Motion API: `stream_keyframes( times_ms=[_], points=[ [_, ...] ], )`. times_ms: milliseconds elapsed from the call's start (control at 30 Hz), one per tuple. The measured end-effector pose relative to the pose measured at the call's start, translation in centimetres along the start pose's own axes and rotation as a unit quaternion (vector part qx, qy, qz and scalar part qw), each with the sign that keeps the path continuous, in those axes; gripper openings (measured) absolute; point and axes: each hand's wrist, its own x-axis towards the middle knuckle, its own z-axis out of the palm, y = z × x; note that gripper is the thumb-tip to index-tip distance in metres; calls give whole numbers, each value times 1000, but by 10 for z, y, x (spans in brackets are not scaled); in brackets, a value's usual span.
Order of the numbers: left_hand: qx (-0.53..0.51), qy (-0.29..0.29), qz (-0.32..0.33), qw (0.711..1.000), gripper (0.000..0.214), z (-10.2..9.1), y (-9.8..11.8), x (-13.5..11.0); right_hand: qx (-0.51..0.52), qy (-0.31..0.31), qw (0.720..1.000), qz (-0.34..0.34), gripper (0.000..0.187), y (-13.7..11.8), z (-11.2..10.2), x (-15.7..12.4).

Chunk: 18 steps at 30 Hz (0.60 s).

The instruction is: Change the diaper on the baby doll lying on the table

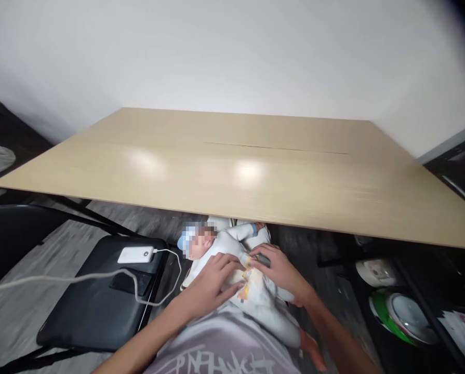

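A small doll-like figure lies on its back across my lap. It wears white clothes and a light blue cap, its head to the left and a bare foot at lower right. Around its middle is a white diaper-like garment with a yellow and orange print. My left hand rests on the figure's front at the left of the print, its fingers spread and the thumb apart. From the other side, my right hand touches the upper edge of the print, fingers bent over it and thumb apart.
A wide wooden table spans the view ahead. At left, a black chair seat bears a white power bank with a white cable and a dark flat object. Dark shelving at right holds a green-rimmed round container.
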Motion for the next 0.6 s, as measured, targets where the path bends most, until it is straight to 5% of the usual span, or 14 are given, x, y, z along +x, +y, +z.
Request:
stream_keyframes(
  times_ms=[167,333,500,600],
  points=[
    [95,-19,44,994,19,20,-11,10,-15,86,996,0,21,29,5,9],
    [78,-56,67,993,10,5,-5,4,-40,156,987,-3,23,24,-4,14],
    [-29,-180,53,982,7,-19,2,-17,-61,-17,989,-135,33,-27,9,6],
    [-53,-210,28,976,8,-24,5,-23,-117,-66,980,-150,22,-39,6,-7]
  ],
)
